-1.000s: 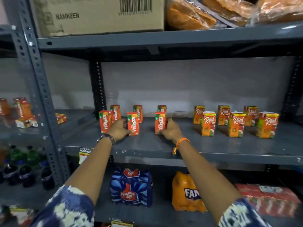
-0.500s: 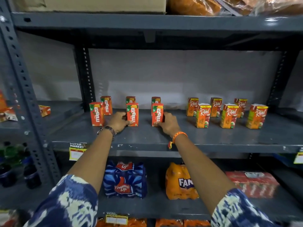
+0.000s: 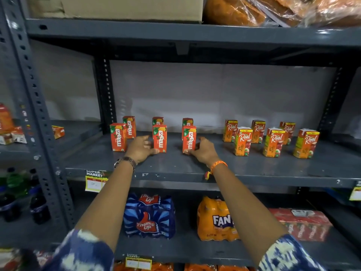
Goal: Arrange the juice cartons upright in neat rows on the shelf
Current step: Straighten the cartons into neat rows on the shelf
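Note:
Red-orange Maaza cartons stand upright in two rows on the grey shelf (image 3: pixel 195 169). The front row has a left carton (image 3: pixel 118 137), a middle carton (image 3: pixel 159 138) and a right carton (image 3: pixel 189 138), with three more behind (image 3: pixel 129 127). My left hand (image 3: pixel 141 148) grips the middle front carton from its left, thumb at its base. The right front carton is held from its right side by my right hand (image 3: pixel 203 151). To the right, orange Real cartons (image 3: pixel 243 141) stand upright in two staggered rows.
A cardboard box (image 3: pixel 117 6) and bagged snacks (image 3: pixel 283 8) sit on the shelf above. Below are a Thums Up pack (image 3: pixel 149 218), a Fanta pack (image 3: pixel 216 220) and a red pack (image 3: pixel 302 223). A perforated post (image 3: pixel 39 114) divides off the left bay with cartons and bottles.
Both hands stay on the same two front Maaza cartons. The view has dropped and drawn closer, so the box above is mostly cut off.

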The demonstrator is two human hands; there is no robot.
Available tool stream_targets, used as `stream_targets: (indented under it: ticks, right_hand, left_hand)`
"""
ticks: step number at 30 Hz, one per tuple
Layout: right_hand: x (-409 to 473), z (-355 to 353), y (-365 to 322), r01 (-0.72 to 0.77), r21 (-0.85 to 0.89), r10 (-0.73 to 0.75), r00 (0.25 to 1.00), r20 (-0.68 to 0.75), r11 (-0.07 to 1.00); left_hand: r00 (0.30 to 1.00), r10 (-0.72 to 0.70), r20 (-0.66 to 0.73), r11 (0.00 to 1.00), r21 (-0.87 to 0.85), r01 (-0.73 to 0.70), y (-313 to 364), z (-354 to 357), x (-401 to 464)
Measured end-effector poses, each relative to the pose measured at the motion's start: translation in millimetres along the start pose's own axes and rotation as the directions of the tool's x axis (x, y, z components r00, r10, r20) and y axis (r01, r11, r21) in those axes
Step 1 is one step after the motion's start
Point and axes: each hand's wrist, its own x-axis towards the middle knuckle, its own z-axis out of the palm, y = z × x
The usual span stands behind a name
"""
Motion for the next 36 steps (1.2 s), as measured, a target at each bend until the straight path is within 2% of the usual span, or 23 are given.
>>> stream_targets:
  ticks: [2,3,5,7,9,11,15,20,27,36]
  right_hand:
    - [-13.5,-6.8,3.3,-0.007,-0.057,0.008,1.000,0.017,0.998]
    - [-24.0,-8.4,6.9,0.009,-0.150,-0.010,1.000,-0.006,0.989]
    - [-50.8,-6.9,18.6,0.080,-0.393,-0.142,0.981,-0.132,0.916]
    - [-76.5,-0.3,32.7,0.130,-0.598,-0.341,0.905,-0.254,0.791]
    - [-92.8,8.2,46.8,0.160,-0.695,-0.469,0.837,-0.282,0.701]
    - [-97.1,13.8,60.5,0.189,-0.715,-0.546,0.780,-0.307,0.673]
    - [-90.5,21.2,73.6,0.187,-0.728,-0.600,0.714,-0.360,0.659]
    - [-85.4,23.9,78.5,0.197,-0.734,-0.651,0.642,-0.405,0.650]
    - [-85.3,24.9,79.2,0.194,-0.734,-0.661,0.620,-0.423,0.651]
    - [-86.3,24.7,77.3,0.195,-0.723,-0.644,0.642,-0.416,0.662]
  left_hand:
    - [0.979,-0.012,-0.203,0.998,-0.060,0.000,-3.4,-6.1,-13.8]
    - [0.943,-0.006,-0.331,0.999,-0.048,-0.010,-4.4,-9.3,-20.9]
    - [0.826,0.020,-0.564,0.999,0.048,0.008,-5.0,-15.5,-30.1]
    - [0.741,0.000,-0.671,0.995,0.073,0.066,-4.3,-21.8,-29.6]
    - [0.749,-0.068,-0.659,0.990,0.050,0.134,-3.8,-29.0,-23.7]
    - [0.786,-0.119,-0.606,0.979,0.059,0.194,-6.6,-34.4,-14.2]
    - [0.836,-0.141,-0.530,0.965,0.114,0.235,-15.2,-37.2,-1.2]
    - [0.820,-0.129,-0.557,0.950,0.168,0.263,-16.8,-36.3,4.2]
    - [0.796,-0.173,-0.580,0.931,0.167,0.324,-15.7,-35.8,7.6]
    - [0.781,-0.175,-0.599,0.932,0.156,0.328,-15.8,-34.6,8.0]
